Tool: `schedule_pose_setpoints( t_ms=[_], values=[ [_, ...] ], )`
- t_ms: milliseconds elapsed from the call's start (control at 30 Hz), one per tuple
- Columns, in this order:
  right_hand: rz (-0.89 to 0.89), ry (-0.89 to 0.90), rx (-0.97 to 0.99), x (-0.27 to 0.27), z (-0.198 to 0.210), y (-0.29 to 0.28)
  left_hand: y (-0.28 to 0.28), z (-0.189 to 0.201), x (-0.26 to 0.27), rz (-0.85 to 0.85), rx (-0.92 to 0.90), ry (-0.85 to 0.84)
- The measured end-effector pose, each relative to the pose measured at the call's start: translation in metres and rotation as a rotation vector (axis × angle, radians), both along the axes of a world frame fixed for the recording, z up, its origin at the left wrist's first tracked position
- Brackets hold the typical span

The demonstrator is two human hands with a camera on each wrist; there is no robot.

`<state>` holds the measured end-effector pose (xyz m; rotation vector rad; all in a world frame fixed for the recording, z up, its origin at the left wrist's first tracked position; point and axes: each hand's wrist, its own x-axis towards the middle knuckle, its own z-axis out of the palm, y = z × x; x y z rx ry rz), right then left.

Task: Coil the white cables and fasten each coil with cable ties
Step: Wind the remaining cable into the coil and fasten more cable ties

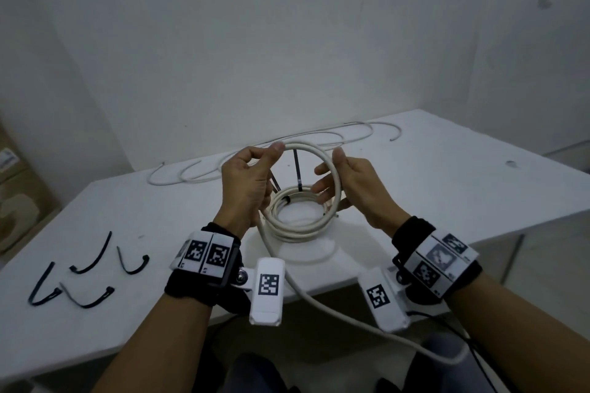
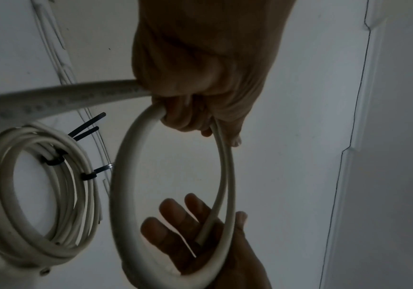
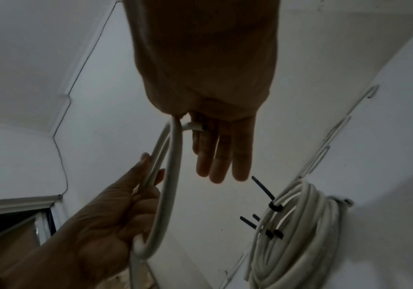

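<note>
The white cable (image 1: 335, 303) rises from below the table edge, between the two wrists, up to the left hand (image 1: 245, 182). That hand grips it, fingers curled round the strand and thumb pinching the top of a loop (image 1: 319, 156) held upright above the table (image 1: 447, 188). The loop is about two turns, standing on edge, its plane roughly facing the person. In the left wrist view the cut end (image 2: 200, 239) of the thinner inner turn lies across the palm of the right hand (image 1: 360, 188).

The right hand is open, its fingers straight and spread, palm cupped against the loop's right side with the thumb up along the outer turn; in the right wrist view the cable end (image 3: 201, 127) pokes out at the base of its fingers (image 3: 225, 156).

Just beyond and below both hands, a finished coil (image 1: 297, 217) lies flat on the table, bound by black cable ties (image 1: 298, 172) whose tails stick up and outward from its far rim.

To the left of the left wrist, four loose cable ties (image 1: 92, 260) lie curved on the table, well apart from the coil.

Farther off, past the fingertips, a thin white cable (image 1: 319, 137) sprawls uncoiled in long flat loops across the table's far side, its long axis running left to right along the wall (image 1: 287, 41).
</note>
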<state>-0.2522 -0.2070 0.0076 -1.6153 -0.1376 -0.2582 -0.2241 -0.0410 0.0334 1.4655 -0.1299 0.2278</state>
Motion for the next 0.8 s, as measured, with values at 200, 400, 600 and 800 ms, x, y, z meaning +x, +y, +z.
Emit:
schedule_pose_setpoints(
  t_ms=[200, 400, 600, 800],
  values=[
    [-0.018, -0.030, 0.009, -0.007, -0.010, 0.012, -0.006, -0.003, 0.001, 0.140, -0.015, -0.025],
    [0.153, 0.125, -0.090, -0.011, -0.013, 0.005, -0.003, -0.008, -0.001, 0.136, 0.025, 0.028],
    [0.147, 0.155, 0.039, -0.009, -0.011, -0.003, -0.001, -0.005, -0.001, 0.117, -0.015, 0.078],
    [-0.075, 0.085, -0.206, -0.014, -0.015, -0.006, 0.006, 0.001, 0.000, 0.094, -0.048, 0.094]
  ],
)
